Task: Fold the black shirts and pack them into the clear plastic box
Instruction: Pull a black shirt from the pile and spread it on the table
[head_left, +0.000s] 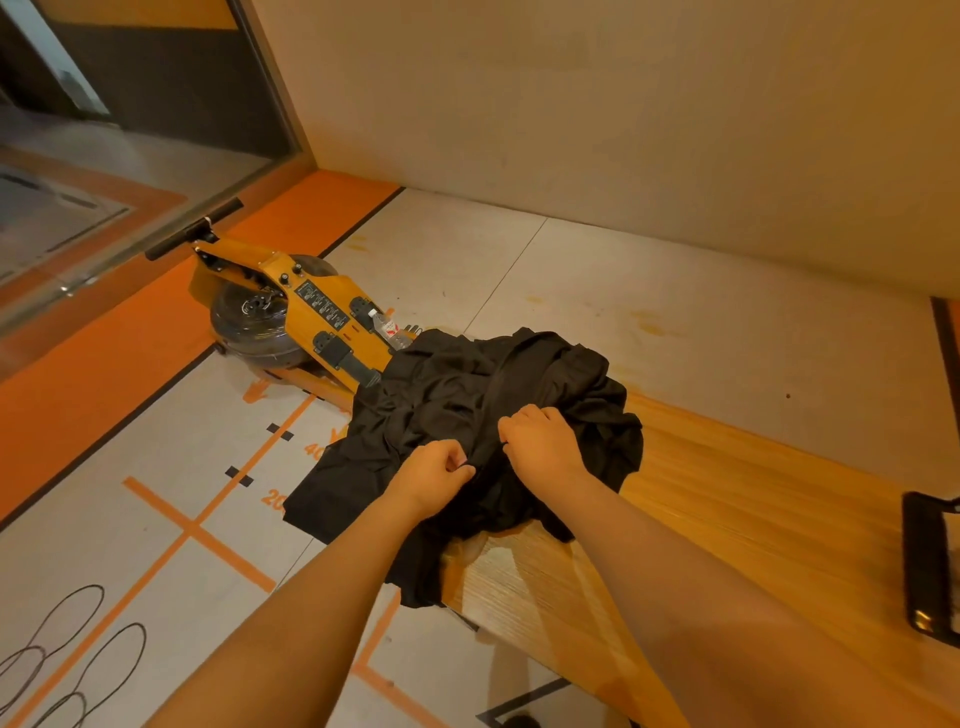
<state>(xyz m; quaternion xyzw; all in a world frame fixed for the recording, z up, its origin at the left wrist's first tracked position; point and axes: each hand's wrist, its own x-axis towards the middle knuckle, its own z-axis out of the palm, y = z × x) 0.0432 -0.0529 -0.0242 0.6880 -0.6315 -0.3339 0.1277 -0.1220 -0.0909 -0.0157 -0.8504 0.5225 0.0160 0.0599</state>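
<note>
A crumpled pile of black shirts (447, 395) lies on the left end of a wooden bench (727, 499), and part of it hangs over the bench's near-left edge. My left hand (436, 475) pinches a fold of the black fabric at the near side of the pile. Close to its right, my right hand (540, 441) grips the fabric with curled fingers. A dark-rimmed clear object (930, 566) at the right frame edge may be the plastic box; it is mostly cut off.
A wooden rowing machine (291, 317) with a dark water tank stands on the floor behind the pile, a plastic bottle (387, 328) against it. Black cables (67, 660) loop on the floor at the lower left. A wall runs behind the bench.
</note>
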